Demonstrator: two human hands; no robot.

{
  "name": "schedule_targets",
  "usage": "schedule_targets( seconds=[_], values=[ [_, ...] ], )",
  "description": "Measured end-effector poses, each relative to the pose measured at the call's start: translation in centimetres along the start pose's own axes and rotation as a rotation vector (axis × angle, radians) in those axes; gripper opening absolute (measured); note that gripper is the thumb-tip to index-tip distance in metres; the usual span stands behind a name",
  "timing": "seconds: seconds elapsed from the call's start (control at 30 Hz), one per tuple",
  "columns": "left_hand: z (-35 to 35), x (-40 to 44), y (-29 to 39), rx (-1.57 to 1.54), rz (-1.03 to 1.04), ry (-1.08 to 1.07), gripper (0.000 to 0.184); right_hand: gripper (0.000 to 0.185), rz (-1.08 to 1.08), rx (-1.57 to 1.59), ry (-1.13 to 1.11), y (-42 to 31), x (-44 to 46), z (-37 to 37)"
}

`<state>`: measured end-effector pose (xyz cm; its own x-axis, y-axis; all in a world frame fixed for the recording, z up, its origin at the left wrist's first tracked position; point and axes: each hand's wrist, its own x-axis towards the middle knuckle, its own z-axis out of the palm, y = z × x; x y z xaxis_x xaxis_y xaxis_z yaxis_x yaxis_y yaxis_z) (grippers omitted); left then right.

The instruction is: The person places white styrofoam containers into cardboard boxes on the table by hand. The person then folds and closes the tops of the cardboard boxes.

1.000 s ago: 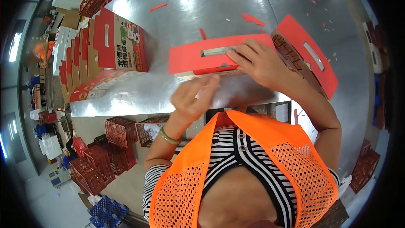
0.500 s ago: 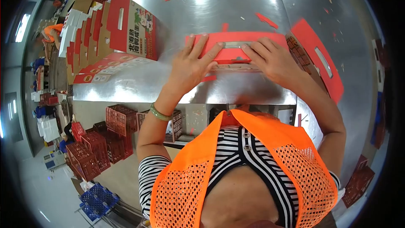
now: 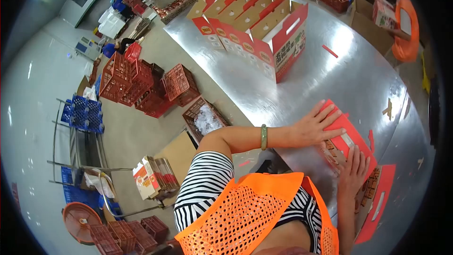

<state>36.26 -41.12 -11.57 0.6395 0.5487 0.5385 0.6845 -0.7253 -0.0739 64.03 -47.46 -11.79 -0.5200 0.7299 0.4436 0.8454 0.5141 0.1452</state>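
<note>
A closed red carton (image 3: 356, 130) with a handle slot lies on the metal table at the right. My left hand (image 3: 317, 126), with a green bangle on its wrist, rests on the carton's top with spread fingers. Against its near edge, my right hand (image 3: 354, 174) lies with extended fingers beside the slot. Neither hand wraps around the carton. Just beyond my right hand is another carton with a red slotted flap (image 3: 380, 204), partly hidden by my forearm.
Several open red-and-brown cartons (image 3: 257, 26) stand in a row on the metal table (image 3: 325, 73). Red and brown scraps dot its surface. A person in orange (image 3: 406, 28) is beyond the far edge. Red crates (image 3: 180, 84) and a crate of white material (image 3: 206, 119) are on the floor.
The view has turned toward the left, so the table and cartons appear rotated. Both hands remain on the closed carton; my left hand came onto its top during the past second.
</note>
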Motion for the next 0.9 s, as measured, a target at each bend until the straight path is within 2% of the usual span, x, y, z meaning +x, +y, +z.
schedule_targets(
  seconds=[0.03, 0.1, 0.13, 0.17, 0.23, 0.27, 0.37, 0.4, 0.43, 0.47, 0.5, 0.53, 0.7, 0.77, 0.9],
  values=[
    [0.0, 0.4, 0.2, 0.014, 0.000, 0.015, 0.083, 0.070, -0.010, -0.010, 0.015, 0.1, 0.2, -0.1],
    [0.1, 1.1, 0.6, -0.057, -0.002, -0.098, 0.082, 0.057, 0.057, 0.085, 0.049, -0.6, 0.5, -0.8],
    [0.2, 1.6, 0.2, -0.158, 0.015, -0.110, 0.078, 0.043, 0.071, 0.186, 0.163, -1.2, 0.8, -1.3],
    [0.5, 2.1, 0.1, -0.140, 0.014, -0.100, 0.078, 0.043, 0.060, 0.184, 0.180, -1.3, 1.0, -0.7],
    [0.9, 2.2, 0.8, -0.226, 0.035, 0.097, 0.075, 0.034, -0.115, 0.032, 0.371, -2.3, 0.6, 1.1],
    [1.2, 2.1, 0.6, -0.233, 0.039, 0.096, 0.075, 0.031, -0.015, 0.013, 0.348, -3.1, 1.8, 1.1],
    [2.9, 2.6, 1.2, -0.170, -0.073, 0.041, 0.070, 0.033, -0.002, 0.057, 0.380, -1.9, 2.3, 3.3],
    [2.7, 2.7, 0.4, -0.162, -0.064, -0.013, 0.069, 0.036, 0.052, 0.039, 0.263, -2.1, 2.5, 2.1],
    [1.3, 3.5, 0.7, -0.130, -0.088, -0.075, 0.068, 0.039, 0.081, 0.182, 0.216, -2.2, 3.1, 0.9],
    [1.2, 3.6, 0.4, -0.105, -0.035, -0.102, 0.069, 0.039, 0.083, 0.253, 0.232, -2.0, 3.4, 0.7],
    [1.2, 3.5, 0.5, -0.145, -0.103, -0.060, 0.073, 0.038, 0.050, 0.253, 0.282, -2.2, 2.9, 0.8],
    [0.8, 3.2, 0.3, -0.062, -0.060, -0.113, 0.076, 0.038, 0.049, 0.253, 0.291, -2.8, 2.3, 0.6],
    [-0.1, 2.7, 0.4, -0.032, -0.039, -0.140, 0.075, 0.038, 0.067, 0.309, 0.421, -4.3, 2.4, 1.1],
    [0.0, 2.9, 0.0, -0.011, -0.038, -0.154, 0.073, 0.038, -0.011, 0.252, 0.460, -4.2, 2.2, 1.7],
    [-1.2, 3.1, 0.2, -0.033, -0.001, -0.166, 0.091, 0.036, 0.018, 0.281, 0.467, -4.1, 2.5, 1.4]
  ],
)
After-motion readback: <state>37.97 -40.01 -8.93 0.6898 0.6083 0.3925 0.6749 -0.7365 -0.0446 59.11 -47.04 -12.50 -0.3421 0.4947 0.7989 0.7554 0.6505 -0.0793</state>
